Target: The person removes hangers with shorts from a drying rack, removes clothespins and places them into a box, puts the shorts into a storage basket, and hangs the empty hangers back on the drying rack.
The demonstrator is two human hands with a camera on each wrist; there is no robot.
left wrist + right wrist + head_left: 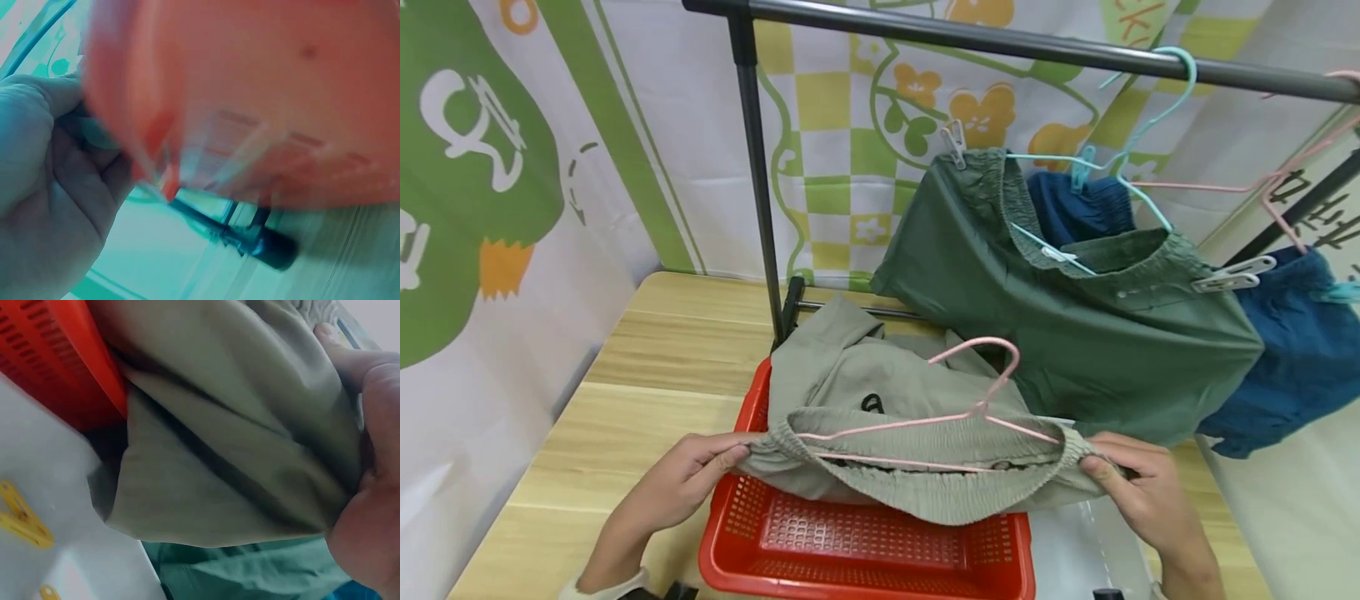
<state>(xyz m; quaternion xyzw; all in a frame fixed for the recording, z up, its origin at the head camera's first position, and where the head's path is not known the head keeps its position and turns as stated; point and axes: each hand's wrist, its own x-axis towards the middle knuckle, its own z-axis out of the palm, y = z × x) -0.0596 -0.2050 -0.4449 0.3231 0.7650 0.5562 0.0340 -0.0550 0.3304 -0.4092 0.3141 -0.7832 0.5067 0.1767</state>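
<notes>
You have matt, soft olive cloth shorts (880,400) with a puckered elastic waistband, threaded on a thin, smooth pink hanger (977,400). Beneath sits a glossy red plastic basket (850,550) with perforated walls, on a pale, smooth wood-grain table (647,358); the rack's rail (1000,42) is dull dark metal

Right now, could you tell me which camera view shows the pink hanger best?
The head view: the pink hanger lies whole across the light green shorts' waistband. The left wrist view is blurred; the right wrist view shows only fabric.
</notes>
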